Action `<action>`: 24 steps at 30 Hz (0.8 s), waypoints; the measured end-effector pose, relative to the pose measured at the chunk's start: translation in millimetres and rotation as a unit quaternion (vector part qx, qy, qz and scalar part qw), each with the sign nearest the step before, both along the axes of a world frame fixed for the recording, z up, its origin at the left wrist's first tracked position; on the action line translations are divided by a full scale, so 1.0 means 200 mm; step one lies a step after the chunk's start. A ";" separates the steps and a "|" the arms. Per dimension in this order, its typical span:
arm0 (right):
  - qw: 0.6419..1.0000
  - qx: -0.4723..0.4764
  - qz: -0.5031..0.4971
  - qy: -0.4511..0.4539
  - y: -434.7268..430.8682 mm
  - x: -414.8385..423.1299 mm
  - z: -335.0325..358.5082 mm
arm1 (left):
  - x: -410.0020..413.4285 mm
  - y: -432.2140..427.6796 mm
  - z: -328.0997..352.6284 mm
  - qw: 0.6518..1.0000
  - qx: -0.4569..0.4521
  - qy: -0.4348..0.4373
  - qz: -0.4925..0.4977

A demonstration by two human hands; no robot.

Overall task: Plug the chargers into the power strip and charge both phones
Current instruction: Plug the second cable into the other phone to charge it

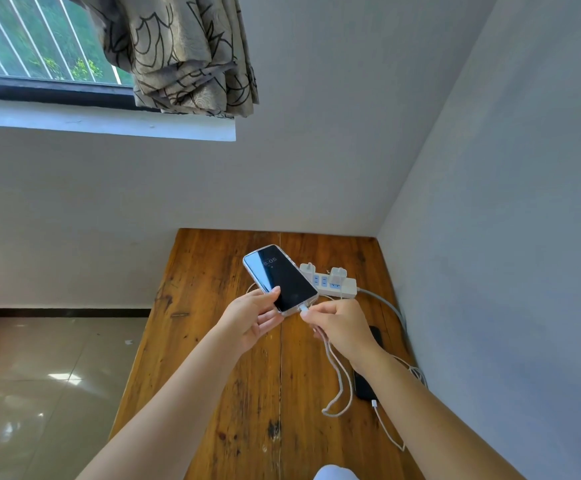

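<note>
1. So I'm watching this feed from afar, and the left hand [254, 315] is holding the phone [279, 278] in its clear case up in the air just in front of the power strip [330, 284], fingers closed around the phone's lower edge. The screen is lit and showing a clock.

2. The right hand [337, 327] is pinching the white connector [303, 309] right at the phone's bottom port. I can't tell whether it's fully seated or just touching the opening.

3. Both chargers [338, 274] are sitting in the power strip, looks like, so the wall side is done as far as I'm judging it.

4. What's worrying me: if the plug is going in crooked, it's going to jam or scrape the port. The grip on the phone is only at one end, so a hard push could be tipping it out of the fingers.

5. The braided cable [339, 382] is dangling in a loop below the right wrist, on my side of the strip. It could be snagging on the arm and yanking the plug back out.

6. The second phone [365, 382] is lying on the table [213, 341] nearer me than the strip, with its own white cable end [374, 404] just beside its near end; I can't tell if it's plugged in. A sweeping forearm could be knocking that loose.
</note>
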State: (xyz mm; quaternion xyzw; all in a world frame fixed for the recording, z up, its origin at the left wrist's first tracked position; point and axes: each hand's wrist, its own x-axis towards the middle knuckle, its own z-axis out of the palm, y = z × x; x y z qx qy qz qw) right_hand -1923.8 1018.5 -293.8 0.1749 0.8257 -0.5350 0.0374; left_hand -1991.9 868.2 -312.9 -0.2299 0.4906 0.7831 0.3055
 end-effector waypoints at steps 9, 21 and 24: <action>0.994 -0.054 0.042 -0.080 0.05 0.04 -0.08 | 0.00 -0.06 -0.10 0.990 0.078 0.049 -0.103; 0.994 -0.043 0.038 -0.093 0.05 0.03 -0.12 | -0.02 -0.09 -0.15 0.988 0.087 0.051 -0.120; 0.994 -0.047 0.037 -0.095 0.05 0.03 -0.12 | -0.02 -0.09 -0.15 0.988 0.089 0.047 -0.118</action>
